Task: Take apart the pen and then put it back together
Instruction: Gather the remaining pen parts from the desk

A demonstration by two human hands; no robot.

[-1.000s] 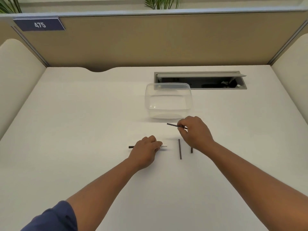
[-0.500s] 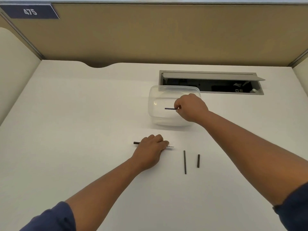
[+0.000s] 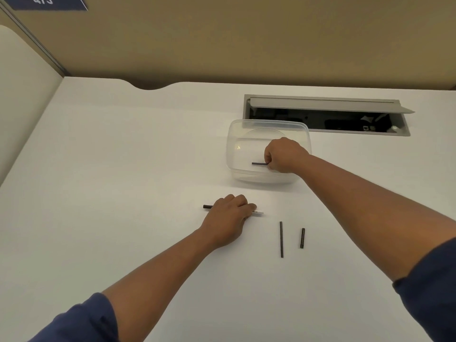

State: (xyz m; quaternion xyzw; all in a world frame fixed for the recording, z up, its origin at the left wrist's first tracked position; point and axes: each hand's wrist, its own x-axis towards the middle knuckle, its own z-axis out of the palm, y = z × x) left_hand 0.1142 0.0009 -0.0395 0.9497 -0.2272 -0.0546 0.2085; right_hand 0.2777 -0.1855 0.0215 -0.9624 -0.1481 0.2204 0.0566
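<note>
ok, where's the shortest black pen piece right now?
In the head view, the shortest black piece lies on the desk right of centre, just right of the longer black rod, untouched by either hand.

two bare forearms, dark blue sleeves pushed up, no rings or watch visible

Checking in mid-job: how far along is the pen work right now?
Disassembly looks done: a long black rod and a short black piece lie loose on the desk. The right hand holds a thin black part over the clear container; the left hand pins another part. Reassembly remains.
</note>
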